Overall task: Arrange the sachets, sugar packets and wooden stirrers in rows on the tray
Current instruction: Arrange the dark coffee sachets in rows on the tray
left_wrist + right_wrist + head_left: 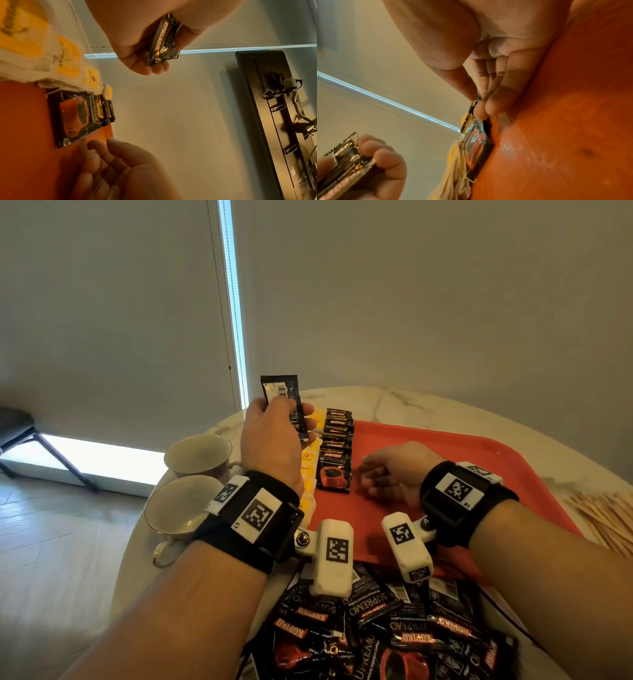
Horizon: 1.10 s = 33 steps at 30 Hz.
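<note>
Loose coffee sachets [376, 631] are heaped at the near edge of the tabletop [428, 402], black packs lying every which way, just in front of the red tray [479, 446]. Up above the tray's left edge, the left hand [270, 440] holds a small stack of sachets [284, 395] upright, fingers curled round the front and thumb behind; the left wrist view shows that stack [163, 43] gripped between thumb and fingers. On the tray's left side a row of coffee sachets [335, 453] runs from near to far, overlapping like shingles, with the front one face up showing a red cup. Beside it, along the tray's left edge, runs a row of yellow-tagged tea bags [308, 463]. Right hand [394, 470] is down on the tray, just right of the coffee row, fingers loosely curled toward it and holding nothing; in the right wrist view its fingertips [481, 111] sit right against the edge of the row, though whether they actually press it I cannot tell. Wooden stirrers [603, 515] lie fanned on the tabletop past the tray's right edge. Two empty cups [191, 477] stand at the tabletop's left edge.
</note>
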Each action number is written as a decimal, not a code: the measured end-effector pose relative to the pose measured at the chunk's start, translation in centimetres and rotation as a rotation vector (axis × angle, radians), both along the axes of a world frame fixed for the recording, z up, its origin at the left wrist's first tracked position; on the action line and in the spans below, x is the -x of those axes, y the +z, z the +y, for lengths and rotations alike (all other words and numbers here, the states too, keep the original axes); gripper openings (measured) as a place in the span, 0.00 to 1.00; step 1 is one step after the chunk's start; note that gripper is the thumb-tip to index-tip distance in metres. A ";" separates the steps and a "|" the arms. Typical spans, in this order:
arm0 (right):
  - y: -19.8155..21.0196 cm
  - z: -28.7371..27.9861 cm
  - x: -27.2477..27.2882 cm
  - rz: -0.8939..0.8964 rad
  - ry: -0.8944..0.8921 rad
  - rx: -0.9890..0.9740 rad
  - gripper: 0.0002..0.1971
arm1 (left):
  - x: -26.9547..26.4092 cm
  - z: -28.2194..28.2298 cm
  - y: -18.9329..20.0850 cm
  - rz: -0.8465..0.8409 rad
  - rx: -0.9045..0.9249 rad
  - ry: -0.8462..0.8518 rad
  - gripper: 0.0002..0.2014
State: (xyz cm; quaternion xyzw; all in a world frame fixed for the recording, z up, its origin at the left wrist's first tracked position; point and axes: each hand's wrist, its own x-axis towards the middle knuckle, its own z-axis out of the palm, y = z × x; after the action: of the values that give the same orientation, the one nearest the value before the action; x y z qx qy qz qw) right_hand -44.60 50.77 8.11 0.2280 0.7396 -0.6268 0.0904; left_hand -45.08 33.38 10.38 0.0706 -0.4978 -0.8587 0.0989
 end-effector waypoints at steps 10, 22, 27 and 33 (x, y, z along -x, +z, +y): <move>0.8 0.5 1.4 0.028 -0.039 0.015 0.09 | 0.2 -0.1 -0.2 0.001 0.005 -0.004 0.08; 5.6 -1.9 -1.1 0.322 0.206 0.190 0.21 | -0.7 1.0 -0.9 0.150 0.472 -0.172 0.13; 6.3 -1.8 -2.2 0.440 0.168 0.171 0.04 | -1.1 0.8 -0.6 0.243 0.461 -0.142 0.21; 6.4 -1.4 -2.5 0.510 0.114 0.418 0.08 | -0.9 0.6 0.4 0.170 -0.020 -0.204 0.15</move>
State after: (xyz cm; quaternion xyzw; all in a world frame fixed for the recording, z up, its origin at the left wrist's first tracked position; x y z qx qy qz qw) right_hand -42.13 49.37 14.49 -0.0011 0.6051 -0.7959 -0.0178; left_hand -44.19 33.97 10.80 -0.0526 -0.4835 -0.8722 0.0523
